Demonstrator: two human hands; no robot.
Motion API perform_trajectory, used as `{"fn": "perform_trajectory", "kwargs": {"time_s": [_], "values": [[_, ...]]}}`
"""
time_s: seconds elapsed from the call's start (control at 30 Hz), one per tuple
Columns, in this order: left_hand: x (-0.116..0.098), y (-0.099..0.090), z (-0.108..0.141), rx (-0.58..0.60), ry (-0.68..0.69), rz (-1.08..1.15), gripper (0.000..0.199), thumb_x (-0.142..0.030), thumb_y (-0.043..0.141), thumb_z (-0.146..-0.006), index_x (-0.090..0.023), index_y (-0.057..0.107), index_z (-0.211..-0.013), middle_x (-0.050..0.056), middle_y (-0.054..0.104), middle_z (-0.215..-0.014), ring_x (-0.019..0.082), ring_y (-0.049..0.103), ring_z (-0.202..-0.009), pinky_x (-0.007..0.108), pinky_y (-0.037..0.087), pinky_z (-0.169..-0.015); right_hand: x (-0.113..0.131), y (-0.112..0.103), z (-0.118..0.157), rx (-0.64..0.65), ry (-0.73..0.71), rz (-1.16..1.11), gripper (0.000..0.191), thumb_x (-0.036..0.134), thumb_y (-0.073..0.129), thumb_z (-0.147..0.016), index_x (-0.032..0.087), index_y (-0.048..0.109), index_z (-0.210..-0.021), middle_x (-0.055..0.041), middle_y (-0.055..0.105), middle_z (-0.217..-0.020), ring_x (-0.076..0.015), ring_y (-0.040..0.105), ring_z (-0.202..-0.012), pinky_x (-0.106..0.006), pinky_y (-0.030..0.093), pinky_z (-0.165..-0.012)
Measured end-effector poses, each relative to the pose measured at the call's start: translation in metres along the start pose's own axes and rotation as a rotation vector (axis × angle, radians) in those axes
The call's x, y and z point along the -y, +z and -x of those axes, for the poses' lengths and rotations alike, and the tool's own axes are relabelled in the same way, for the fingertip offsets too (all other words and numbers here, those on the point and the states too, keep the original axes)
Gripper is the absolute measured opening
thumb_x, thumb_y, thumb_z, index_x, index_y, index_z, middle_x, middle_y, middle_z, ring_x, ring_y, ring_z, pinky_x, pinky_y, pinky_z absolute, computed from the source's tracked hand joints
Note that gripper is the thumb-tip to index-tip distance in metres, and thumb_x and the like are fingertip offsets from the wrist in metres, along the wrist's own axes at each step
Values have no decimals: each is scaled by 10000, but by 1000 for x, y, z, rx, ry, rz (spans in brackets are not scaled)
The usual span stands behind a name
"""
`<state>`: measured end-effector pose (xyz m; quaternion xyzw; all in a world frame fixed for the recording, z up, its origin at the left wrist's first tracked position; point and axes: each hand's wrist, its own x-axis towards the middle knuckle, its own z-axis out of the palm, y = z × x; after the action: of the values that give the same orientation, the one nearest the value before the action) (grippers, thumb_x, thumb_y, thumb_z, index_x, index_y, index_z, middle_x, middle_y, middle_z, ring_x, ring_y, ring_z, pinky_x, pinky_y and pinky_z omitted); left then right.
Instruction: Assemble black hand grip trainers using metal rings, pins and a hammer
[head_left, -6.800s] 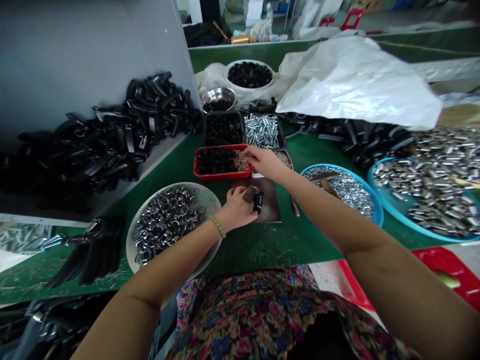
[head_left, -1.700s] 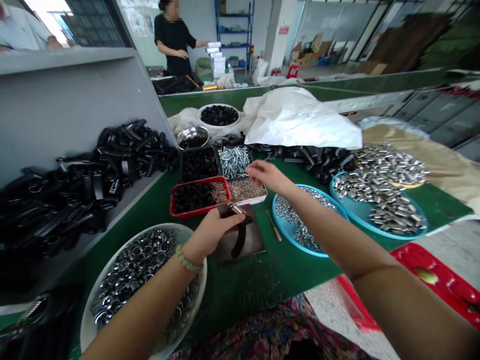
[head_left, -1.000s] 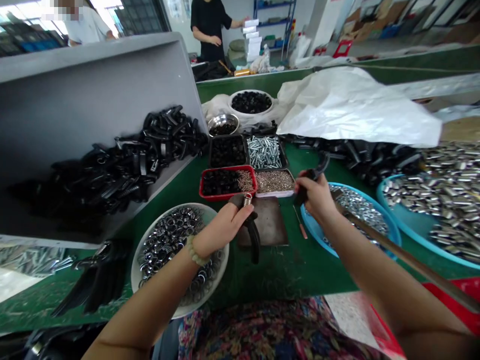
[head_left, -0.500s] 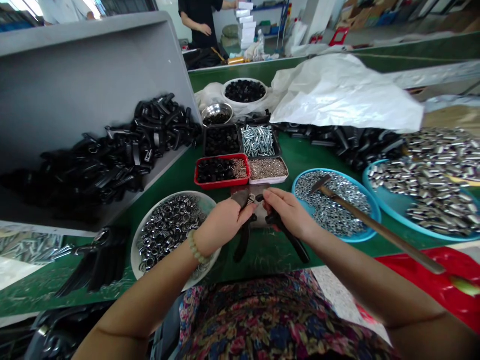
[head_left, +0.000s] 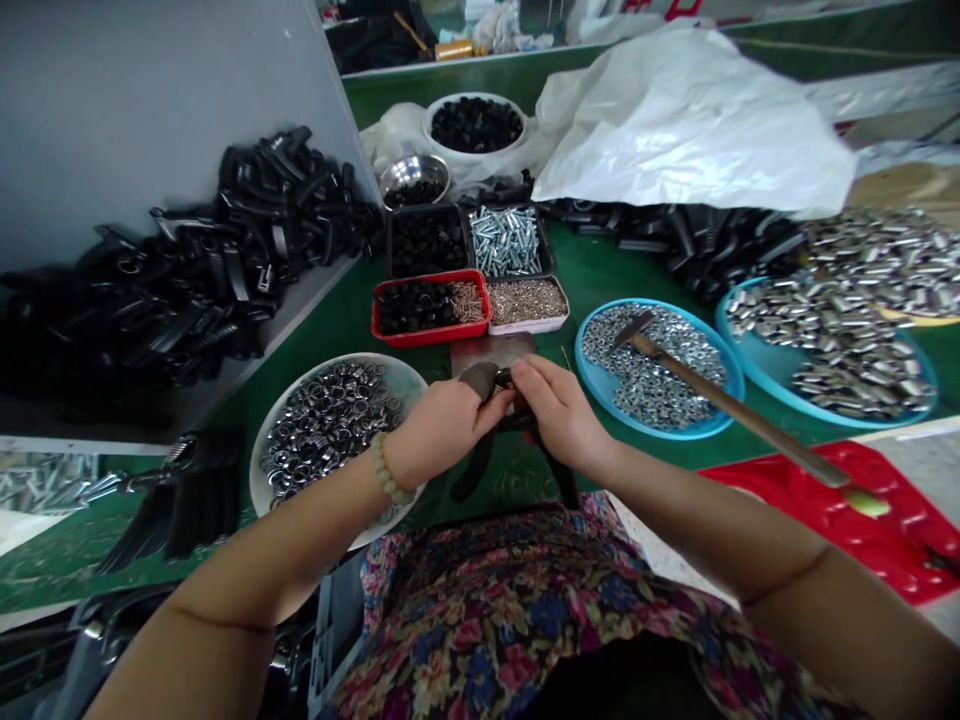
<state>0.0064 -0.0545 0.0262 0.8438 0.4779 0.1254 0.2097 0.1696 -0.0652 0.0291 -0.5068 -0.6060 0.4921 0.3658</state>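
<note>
Both hands meet at the middle of the green table, over a metal plate (head_left: 480, 353). My left hand (head_left: 442, 425) is closed on a black tool part (head_left: 478, 380) with a dark curved head. Pressed close beside it, my right hand (head_left: 559, 415) is closed on the same black assembly, thumb and finger at its top. Black handles (head_left: 474, 468) hang below the hands. Small parts between the fingertips are too hidden to make out. A white bowl of metal rings (head_left: 330, 430) stands left of my left hand.
Ahead are a red tray (head_left: 431, 337), a tray of screws (head_left: 504, 241) and a tray of small rivets (head_left: 527, 303). Right: a blue basin (head_left: 596, 395) with a hammer (head_left: 720, 398) across it, and a red tray (head_left: 862, 500). Left: a grey bin (head_left: 172, 90) of black parts.
The view has tipped downward. My right hand has come closer to my left, and the black handle under it now hangs more steeply and nearer the other handle.
</note>
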Motion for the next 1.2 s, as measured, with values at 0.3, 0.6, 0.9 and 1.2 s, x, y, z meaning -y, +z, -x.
{"fn": "perform_trajectory", "kwargs": {"time_s": [0.3,0.6,0.9,1.2], "values": [[5,-13,-3,-191,-1,221,220,-343,515,-921,-185,556,-1069,78,658,-1030,209,626,-956,334,498,-843,-24,-16,-50,19,-212,-53,560,627,204,-949,195,537,-820,-14,561,-728,-136,529,-656,-266,436,-611],[13,39,-7,105,192,-345,165,-128,470,-890,-154,633,-877,97,598,-1064,220,540,-949,332,466,-806,-26,-6,-192,213,-454,1334,244,251,530,-870,104,685,-988,-185,656,-1099,-314,494,-1065,-418,337,-865],[76,-32,-122,-97,-130,-548,304,-190,382,-937,-100,671,-952,154,635,-1038,289,480,-1037,413,393,-831,-29,-15,-193,126,-432,1033,202,216,525,-822,124,659,-942,-166,672,-1027,-296,522,-1019,-409,332,-864],[96,-1,-141,-85,-42,-493,246,-259,477,-896,-140,692,-877,126,630,-1070,287,451,-1052,439,355,-886,-62,-62,-102,41,-105,175,177,276,594,-761,161,629,-892,-24,653,-774,-154,598,-702,-305,477,-665]]}}
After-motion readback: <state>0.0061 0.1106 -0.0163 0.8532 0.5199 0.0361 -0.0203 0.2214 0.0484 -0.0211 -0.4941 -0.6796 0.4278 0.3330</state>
